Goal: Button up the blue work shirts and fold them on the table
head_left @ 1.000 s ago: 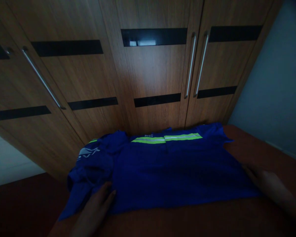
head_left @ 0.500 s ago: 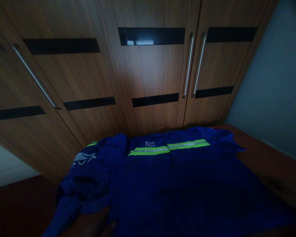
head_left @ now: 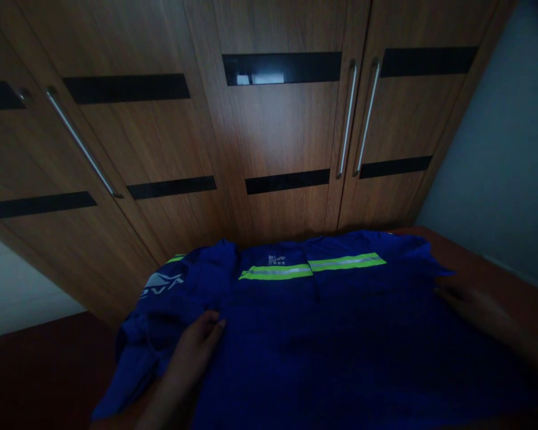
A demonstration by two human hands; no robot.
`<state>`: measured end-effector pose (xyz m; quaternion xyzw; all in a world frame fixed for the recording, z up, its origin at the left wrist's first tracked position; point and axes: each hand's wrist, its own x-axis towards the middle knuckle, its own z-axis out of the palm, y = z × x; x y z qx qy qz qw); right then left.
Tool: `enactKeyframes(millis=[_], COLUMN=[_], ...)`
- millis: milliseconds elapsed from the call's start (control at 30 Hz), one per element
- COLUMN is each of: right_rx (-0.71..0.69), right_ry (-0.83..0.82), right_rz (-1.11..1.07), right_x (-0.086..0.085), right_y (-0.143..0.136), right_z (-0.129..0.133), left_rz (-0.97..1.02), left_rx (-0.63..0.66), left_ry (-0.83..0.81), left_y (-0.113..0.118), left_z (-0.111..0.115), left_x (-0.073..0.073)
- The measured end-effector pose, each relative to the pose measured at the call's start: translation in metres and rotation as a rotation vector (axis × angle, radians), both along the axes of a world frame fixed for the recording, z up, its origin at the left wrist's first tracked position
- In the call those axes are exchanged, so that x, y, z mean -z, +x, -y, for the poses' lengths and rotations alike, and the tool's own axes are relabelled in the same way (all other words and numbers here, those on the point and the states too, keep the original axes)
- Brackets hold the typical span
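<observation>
A blue work jacket [head_left: 341, 334] lies spread in front of me, with a yellow-green and silver reflective strip across its upper part and small white print above the strip. Its left sleeve [head_left: 161, 298], bunched up, carries large pale lettering. My left hand [head_left: 197, 343] is at the jacket's left edge beside that sleeve, thumb and fingers closed on the cloth. Over at the right edge, my right hand [head_left: 470, 304] has its fingers together against the cloth; dim light blurs their detail. The lower part of the jacket fades into shadow.
Behind the jacket stands a wooden wardrobe [head_left: 287, 131] with black inlays and long metal handles [head_left: 347, 119]. The jacket rests on a reddish-brown surface [head_left: 484, 269]. A pale wall [head_left: 497, 155] rises at the right, and a light wall shows at far left.
Both hands have moved up along the jacket's sides, away from me; the left one has come much further into view. The view has shifted slightly; the jacket keeps its layout.
</observation>
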<state>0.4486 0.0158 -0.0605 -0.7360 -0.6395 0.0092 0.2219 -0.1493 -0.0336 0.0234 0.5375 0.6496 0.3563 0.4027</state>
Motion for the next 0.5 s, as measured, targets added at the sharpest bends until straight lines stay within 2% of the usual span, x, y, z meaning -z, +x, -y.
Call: enactKeyframes(millis=[100,167,233,367,500], right_rx=[0.032,0.089,0.110,0.059,0.074], right_ry=[-0.048,-0.032,-0.041,-0.133,-0.168], right_rz=[-0.056,-0.052,-0.014,0.101,0.181], right_x=[-0.013,-0.021,-0.023,-0.012,-0.010], right_y=[-0.003,-0.008,-0.016,-0.036,-0.049], right_z=[0.001,0.002,0.000,-0.005,0.000], left_rz=[0.026,-0.025,-0.185,-0.620,-0.802], left_rx=[-0.033,-0.042,-0.038,0.023,0.047], left_ry=[0.024,0.043,0.085,0.094,-0.014], left_y=[-0.003,-0.004,-0.003,0.003,0.007], left_z=[0.002,0.001,-0.002,-0.011,-0.009], left_x=[-0.004,-0.006,-0.005,0.003,0.005])
